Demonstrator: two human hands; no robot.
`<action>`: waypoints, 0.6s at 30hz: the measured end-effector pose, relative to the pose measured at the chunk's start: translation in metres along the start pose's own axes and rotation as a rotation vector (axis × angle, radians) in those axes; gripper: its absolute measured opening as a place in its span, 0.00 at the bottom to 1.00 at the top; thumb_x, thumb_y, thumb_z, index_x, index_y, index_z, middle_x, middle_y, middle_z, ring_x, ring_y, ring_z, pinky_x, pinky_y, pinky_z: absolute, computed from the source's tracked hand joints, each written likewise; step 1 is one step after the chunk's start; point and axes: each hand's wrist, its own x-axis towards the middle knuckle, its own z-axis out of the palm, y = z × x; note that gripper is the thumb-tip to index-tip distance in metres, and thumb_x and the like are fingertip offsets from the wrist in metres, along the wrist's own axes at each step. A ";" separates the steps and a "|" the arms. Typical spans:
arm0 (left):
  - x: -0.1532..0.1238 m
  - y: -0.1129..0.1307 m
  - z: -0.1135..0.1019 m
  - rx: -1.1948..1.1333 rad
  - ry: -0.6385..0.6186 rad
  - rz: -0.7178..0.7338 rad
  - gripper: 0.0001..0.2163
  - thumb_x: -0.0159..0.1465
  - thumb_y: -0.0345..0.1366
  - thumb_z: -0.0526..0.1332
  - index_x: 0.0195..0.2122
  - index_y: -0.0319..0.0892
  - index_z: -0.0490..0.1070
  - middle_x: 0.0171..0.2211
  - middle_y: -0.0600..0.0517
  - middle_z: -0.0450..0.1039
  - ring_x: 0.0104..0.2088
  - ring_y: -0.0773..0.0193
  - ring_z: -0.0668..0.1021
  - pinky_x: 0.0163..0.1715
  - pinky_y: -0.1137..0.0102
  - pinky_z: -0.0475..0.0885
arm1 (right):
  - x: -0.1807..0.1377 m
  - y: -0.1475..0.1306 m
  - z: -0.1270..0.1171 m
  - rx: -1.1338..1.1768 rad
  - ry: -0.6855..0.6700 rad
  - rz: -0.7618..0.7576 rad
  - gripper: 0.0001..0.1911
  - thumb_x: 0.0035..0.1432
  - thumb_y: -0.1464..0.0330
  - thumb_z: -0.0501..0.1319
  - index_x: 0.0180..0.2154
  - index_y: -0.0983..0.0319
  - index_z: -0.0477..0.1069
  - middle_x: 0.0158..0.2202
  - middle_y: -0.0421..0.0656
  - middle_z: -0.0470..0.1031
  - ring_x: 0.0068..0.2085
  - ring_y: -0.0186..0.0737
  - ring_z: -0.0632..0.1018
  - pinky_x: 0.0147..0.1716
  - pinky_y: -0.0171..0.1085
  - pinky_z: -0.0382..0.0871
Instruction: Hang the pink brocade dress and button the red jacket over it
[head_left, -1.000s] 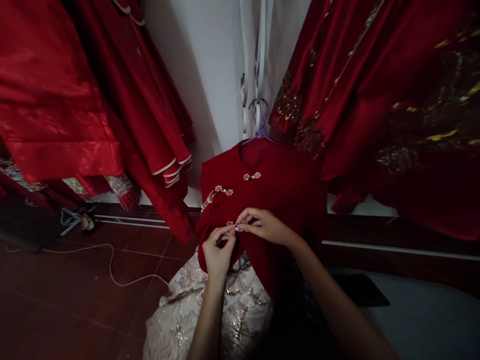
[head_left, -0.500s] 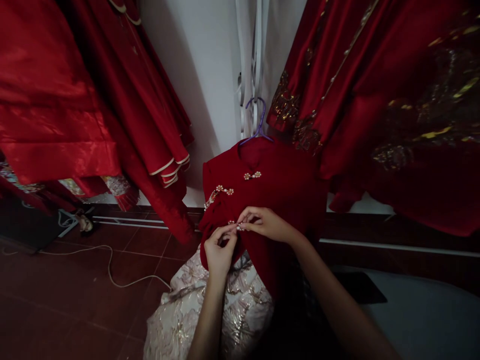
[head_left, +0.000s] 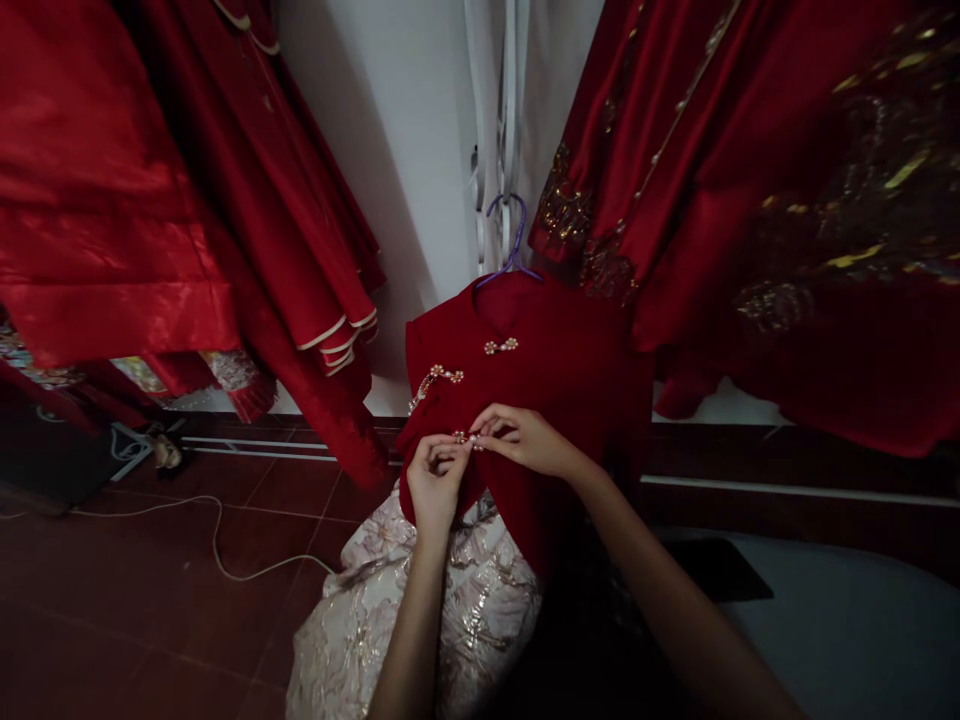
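A dark red dress [head_left: 555, 380] hangs on a purple hanger [head_left: 510, 235] in front of me. Two pearl clasps [head_left: 501, 346] show higher on its front. My left hand [head_left: 435, 485] and my right hand [head_left: 525, 440] meet at a third pearl clasp [head_left: 466, 438] lower on the flap. Both hands are closed, fingertips pinched on that clasp and the cloth beside it. A pale brocade skirt with gold pattern [head_left: 420, 620] lies under my left forearm.
Red satin garments [head_left: 172, 200] hang at the left, red gowns with gold embroidery [head_left: 750, 180] at the right. A white wall [head_left: 420, 150] stands behind. A white cable [head_left: 217, 540] trails over the dark red floor tiles. A grey surface [head_left: 847, 630] lies at lower right.
Both hands have shifted slightly up and stay pinched on the same clasp; the view has drifted a little.
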 end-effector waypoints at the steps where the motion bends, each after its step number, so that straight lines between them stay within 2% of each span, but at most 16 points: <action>1: -0.001 0.001 0.001 0.044 0.015 0.031 0.11 0.53 0.37 0.64 0.35 0.38 0.66 0.28 0.51 0.70 0.29 0.70 0.73 0.28 0.77 0.69 | -0.001 -0.001 -0.002 -0.039 0.006 -0.021 0.11 0.51 0.64 0.61 0.38 0.61 0.69 0.35 0.43 0.72 0.34 0.33 0.73 0.32 0.32 0.69; 5: -0.009 0.017 -0.002 0.295 0.081 0.285 0.11 0.55 0.35 0.62 0.38 0.41 0.69 0.36 0.50 0.66 0.34 0.68 0.71 0.34 0.72 0.69 | -0.004 -0.007 -0.014 -0.210 0.172 -0.107 0.09 0.51 0.66 0.61 0.36 0.60 0.70 0.35 0.42 0.67 0.28 0.29 0.68 0.29 0.32 0.66; 7: -0.011 0.026 -0.006 0.423 0.112 0.394 0.08 0.56 0.34 0.61 0.38 0.42 0.71 0.37 0.49 0.65 0.38 0.65 0.70 0.39 0.69 0.67 | -0.006 -0.012 -0.022 -0.194 0.283 -0.110 0.08 0.53 0.66 0.59 0.36 0.61 0.69 0.34 0.42 0.66 0.27 0.28 0.68 0.29 0.31 0.66; 9: -0.012 0.031 -0.008 0.550 0.086 0.454 0.07 0.57 0.33 0.60 0.38 0.44 0.72 0.37 0.49 0.64 0.41 0.63 0.69 0.44 0.67 0.66 | -0.008 -0.016 -0.028 -0.139 0.339 -0.092 0.09 0.54 0.65 0.58 0.38 0.61 0.67 0.34 0.41 0.67 0.27 0.29 0.69 0.27 0.31 0.65; 10: -0.012 0.032 -0.009 0.610 0.050 0.471 0.08 0.58 0.34 0.60 0.39 0.45 0.73 0.38 0.49 0.65 0.42 0.62 0.68 0.45 0.66 0.65 | -0.010 -0.018 -0.030 -0.115 0.327 -0.074 0.09 0.55 0.64 0.57 0.38 0.61 0.66 0.33 0.41 0.68 0.26 0.29 0.69 0.26 0.31 0.65; 12: -0.012 0.030 -0.008 0.697 -0.016 0.488 0.11 0.59 0.34 0.59 0.44 0.48 0.72 0.40 0.48 0.65 0.43 0.61 0.68 0.45 0.65 0.65 | -0.013 -0.021 -0.032 -0.092 0.212 -0.025 0.10 0.55 0.63 0.57 0.38 0.61 0.67 0.30 0.40 0.71 0.26 0.30 0.71 0.25 0.31 0.66; 15: -0.012 0.024 -0.007 0.741 -0.042 0.507 0.13 0.60 0.34 0.59 0.46 0.48 0.71 0.40 0.47 0.64 0.42 0.62 0.68 0.43 0.67 0.66 | -0.016 -0.024 -0.029 -0.127 0.035 0.023 0.08 0.55 0.64 0.57 0.35 0.61 0.69 0.30 0.40 0.74 0.30 0.33 0.74 0.31 0.33 0.69; 18: -0.013 0.019 -0.008 0.730 -0.023 0.524 0.10 0.60 0.34 0.59 0.43 0.46 0.72 0.39 0.48 0.65 0.41 0.62 0.69 0.43 0.66 0.66 | -0.016 -0.026 -0.026 -0.175 0.023 0.022 0.07 0.54 0.66 0.57 0.35 0.60 0.71 0.33 0.40 0.76 0.34 0.34 0.76 0.36 0.34 0.69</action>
